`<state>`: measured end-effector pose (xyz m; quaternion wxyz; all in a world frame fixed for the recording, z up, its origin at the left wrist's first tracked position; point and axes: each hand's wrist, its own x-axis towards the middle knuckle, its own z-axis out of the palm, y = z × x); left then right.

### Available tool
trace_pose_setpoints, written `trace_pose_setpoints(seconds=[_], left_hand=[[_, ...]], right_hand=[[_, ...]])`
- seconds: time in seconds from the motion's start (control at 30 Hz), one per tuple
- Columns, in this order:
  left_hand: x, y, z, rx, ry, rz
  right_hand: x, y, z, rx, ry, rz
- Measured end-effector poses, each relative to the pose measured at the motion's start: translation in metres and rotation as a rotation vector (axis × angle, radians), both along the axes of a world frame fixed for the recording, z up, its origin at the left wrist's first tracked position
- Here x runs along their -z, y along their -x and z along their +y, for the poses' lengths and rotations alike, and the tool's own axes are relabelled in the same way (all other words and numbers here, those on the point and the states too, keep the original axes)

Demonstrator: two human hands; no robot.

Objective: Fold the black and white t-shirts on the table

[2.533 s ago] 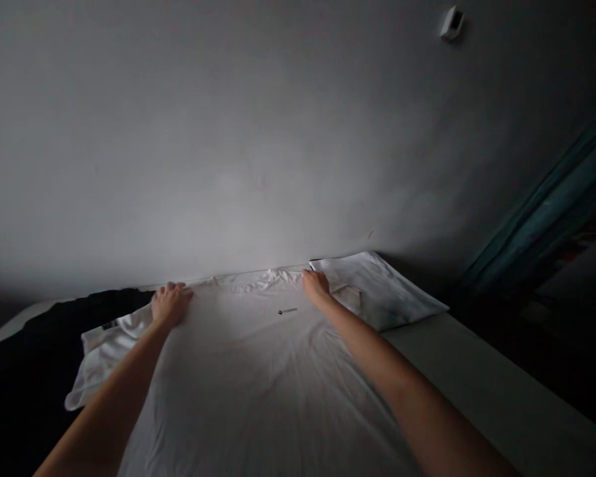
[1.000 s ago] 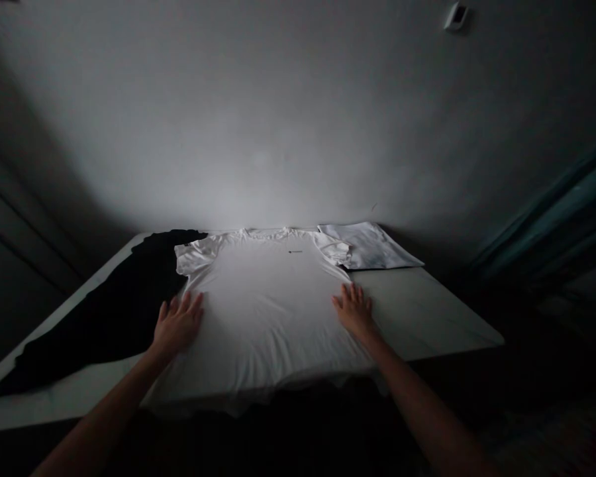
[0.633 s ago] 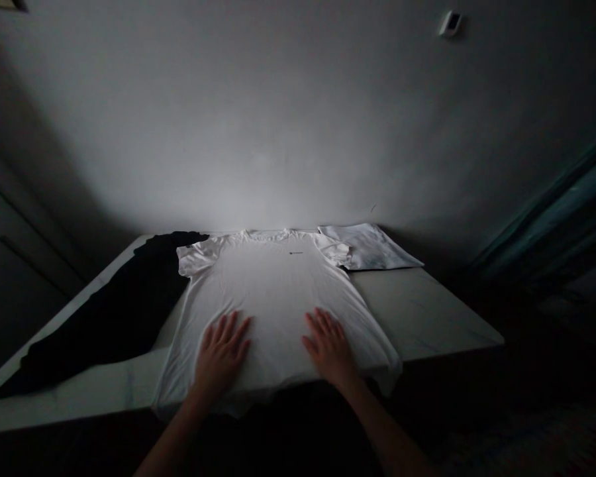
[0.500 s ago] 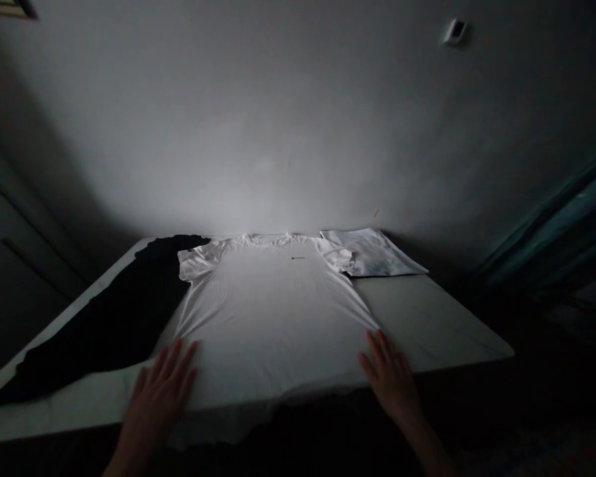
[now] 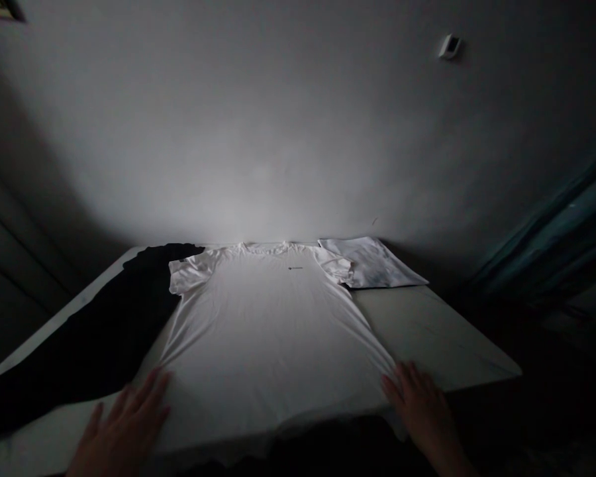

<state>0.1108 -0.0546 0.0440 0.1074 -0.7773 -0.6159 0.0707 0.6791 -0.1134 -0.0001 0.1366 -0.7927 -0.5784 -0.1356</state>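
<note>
From where I stand in this dim room, the person's left hand (image 5: 122, 430) is low over the table (image 5: 447, 338), back of the hand up, fingers spread, with the fingertips at the near left side of the white T-shirt (image 5: 273, 331). The right hand (image 5: 422, 407) is at the shirt's opposite side, also back up, its fingers reaching forward and lying fairly close together. I can't tell whether it has any cloth caught under the thumb.

The white T-shirt lies face up and flat between the two hands and ahead of them, its collar far off by the wall (image 5: 278, 132). Creases run along both sides of it toward the fingertips, and its lower part droops over the table's near edge, between the hands. A small dark print (image 5: 295, 268) shows on the chest, well ahead of the right hand and inward from it.

Ahead of the left hand and out to its left, a black cloth (image 5: 94, 338) stretches across the table; the shirt's sleeve on that side overlaps its far part. Well ahead of the right hand, a folded white cloth (image 5: 377, 265) with a dark lower edge lies under the other sleeve. Beyond it, high on the wall, is a small white device (image 5: 449, 46). Teal fabric (image 5: 551, 225) slants down, out to the right of the right hand.
</note>
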Motion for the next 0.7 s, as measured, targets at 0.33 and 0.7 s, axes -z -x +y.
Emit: trace_pose_setpoints(seconds=[0.33,0.7], left_hand=[[-0.033,-0.163,0.171,0.277,-0.033,-0.385],[-0.004,-0.052,0.206,-0.029,-0.125,-0.277]], right_hand=[[-0.065,0.033,0.205,-0.376,0.197,0.116],[-0.055,0.013,0.213,-0.312,0.135,0.074]])
